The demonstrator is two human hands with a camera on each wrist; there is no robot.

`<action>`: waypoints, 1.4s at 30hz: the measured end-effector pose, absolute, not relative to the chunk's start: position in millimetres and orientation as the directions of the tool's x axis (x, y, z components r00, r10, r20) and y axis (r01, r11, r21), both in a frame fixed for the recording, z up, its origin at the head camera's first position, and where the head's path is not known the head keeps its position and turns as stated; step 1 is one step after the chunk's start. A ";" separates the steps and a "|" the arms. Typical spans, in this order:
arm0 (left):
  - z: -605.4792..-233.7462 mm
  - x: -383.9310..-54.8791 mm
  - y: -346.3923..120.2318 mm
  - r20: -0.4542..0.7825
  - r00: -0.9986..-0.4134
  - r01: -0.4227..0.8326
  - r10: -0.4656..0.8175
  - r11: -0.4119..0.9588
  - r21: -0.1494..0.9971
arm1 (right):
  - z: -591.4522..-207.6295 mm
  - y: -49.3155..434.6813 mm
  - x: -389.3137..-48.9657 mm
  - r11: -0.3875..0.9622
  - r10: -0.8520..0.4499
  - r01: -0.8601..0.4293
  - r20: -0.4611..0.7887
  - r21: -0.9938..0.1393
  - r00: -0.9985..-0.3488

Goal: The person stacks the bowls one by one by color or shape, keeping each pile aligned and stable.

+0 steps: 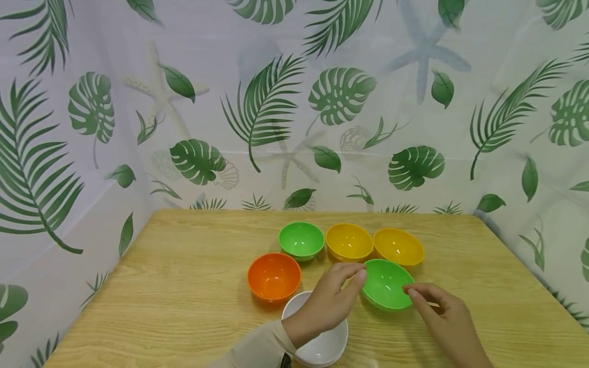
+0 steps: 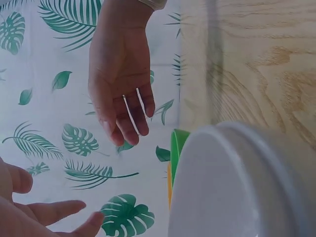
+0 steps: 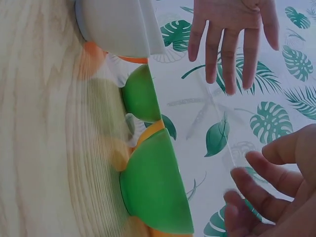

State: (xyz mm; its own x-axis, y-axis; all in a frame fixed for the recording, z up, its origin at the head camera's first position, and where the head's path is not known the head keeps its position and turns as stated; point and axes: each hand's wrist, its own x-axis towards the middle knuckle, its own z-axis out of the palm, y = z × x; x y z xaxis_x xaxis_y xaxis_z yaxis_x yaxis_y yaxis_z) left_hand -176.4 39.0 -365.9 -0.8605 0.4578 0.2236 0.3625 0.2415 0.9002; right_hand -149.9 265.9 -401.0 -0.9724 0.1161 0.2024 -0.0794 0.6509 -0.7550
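Note:
My left hand (image 1: 329,299) hovers over the near left side of a green bowl (image 1: 386,286), fingers extended and holding nothing. On the opposite side, my right hand (image 1: 446,319) has loosely bent fingers that overlap the bowl's right rim in the head view. The right wrist view shows the right hand's fingers (image 3: 264,197) spread apart, away from the green bowl's wall (image 3: 153,182). Beneath the left forearm sit white bowls (image 1: 326,345), partly hidden by it; two stacked rims (image 2: 237,148) show in the left wrist view.
An orange bowl (image 1: 274,277) stands left of the white ones. Behind it is another green bowl (image 1: 301,240), in a row with a yellow bowl (image 1: 348,242) and a second yellow bowl (image 1: 399,246). A leaf-patterned cloth (image 1: 276,179) rises behind the wooden table (image 1: 184,286).

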 end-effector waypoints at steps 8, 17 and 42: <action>-365.9 -187.2 57.5 0.107 -0.922 0.205 0.372 0.233 0.951 | -402.1 279.2 -154.7 0.604 0.121 0.010 0.079 -0.797 -0.990; -365.0 -203.5 70.2 -0.071 -0.963 -0.052 0.259 0.078 0.996 | -408.0 294.4 -160.7 0.447 0.103 0.138 -0.102 -0.884 -0.989; -382.0 -209.3 94.7 -0.237 -0.945 -0.224 0.224 0.084 0.971 | -434.0 305.3 -177.7 -0.278 -0.227 0.497 -0.447 -0.822 -0.865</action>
State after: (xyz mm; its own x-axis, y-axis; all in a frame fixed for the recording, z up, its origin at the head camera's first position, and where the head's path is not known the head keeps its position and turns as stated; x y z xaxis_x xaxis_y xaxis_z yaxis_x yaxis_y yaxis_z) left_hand -209.3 94.7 -382.0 -0.9453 0.2241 -0.2371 -0.2236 0.0842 0.9710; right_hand -177.7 305.3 -434.0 -0.8653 -0.2271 -0.4469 0.4973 -0.2775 -0.8220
